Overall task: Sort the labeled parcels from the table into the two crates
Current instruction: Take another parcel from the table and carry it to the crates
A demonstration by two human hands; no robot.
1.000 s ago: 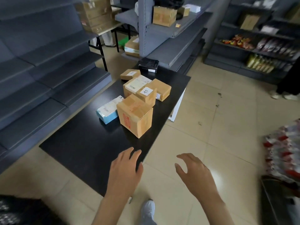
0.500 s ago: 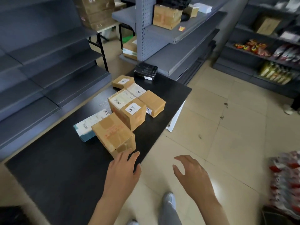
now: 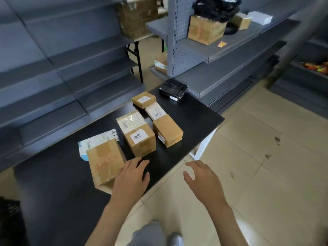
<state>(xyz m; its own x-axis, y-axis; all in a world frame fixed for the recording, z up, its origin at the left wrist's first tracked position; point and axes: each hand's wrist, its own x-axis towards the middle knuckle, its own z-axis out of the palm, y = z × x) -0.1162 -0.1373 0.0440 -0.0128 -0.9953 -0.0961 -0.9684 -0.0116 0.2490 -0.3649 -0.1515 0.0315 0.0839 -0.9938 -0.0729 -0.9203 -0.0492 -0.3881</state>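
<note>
Over the near edge of the black table (image 3: 53, 192), the left hand (image 3: 130, 180) is held with its fingers straight and together, nothing being gripped; its finger side lies against the right face of the nearest parcel (image 3: 105, 163), a brown box with red print, though actual contact cannot be made out. Off the table's edge, above the tiled floor (image 3: 266, 174), the right hand (image 3: 202, 178) is spread with its fingers loosely bent and apart, and nothing is held or touched by it. Behind the nearest parcel a white and blue packet (image 3: 94, 142) is partly hidden. Just beyond the left hand a taped box with a handwritten label (image 3: 140, 140) is seen, with a plain brown box (image 3: 167, 131) close beside it. Further back, a white-wrapped parcel (image 3: 156, 111) and a small labeled box (image 3: 143, 99) are lined up, and a black parcel (image 3: 173, 90) is set near the far corner. The handwriting on the labels is too blurred to be read reliably. On the grey shelving (image 3: 221, 55) another cardboard box (image 3: 205, 30) is stored beside a dark bundle, cut off by the top edge. No crate can be made out.
</note>
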